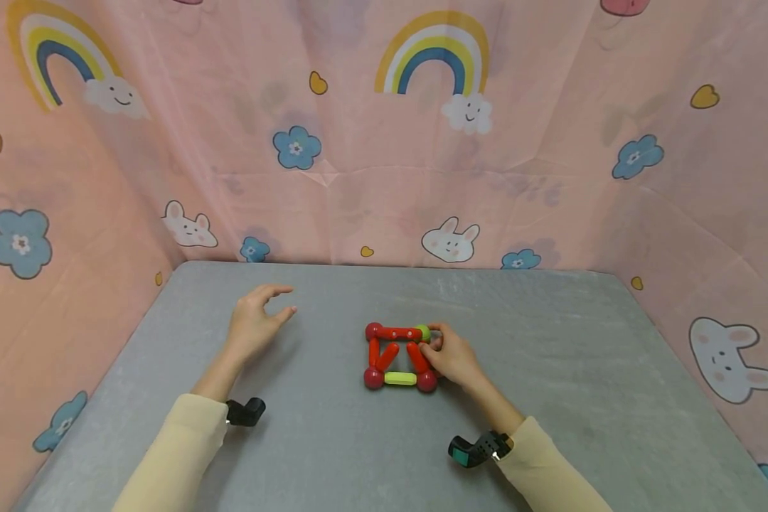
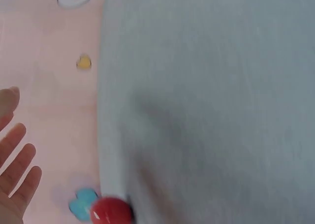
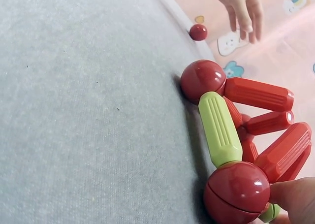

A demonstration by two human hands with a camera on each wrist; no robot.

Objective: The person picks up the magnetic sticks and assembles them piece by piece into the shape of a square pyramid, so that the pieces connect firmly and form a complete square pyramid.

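Magnetic rod-and-ball frame partly built, pinched at green ball by right hand; left hand released, empty; loose red ball left unattached.

1. Rod-and-ball frame: red rods and one yellow-green rod joined by red balls, square outline, lying on grey table.
2. Green ball: at far right corner.
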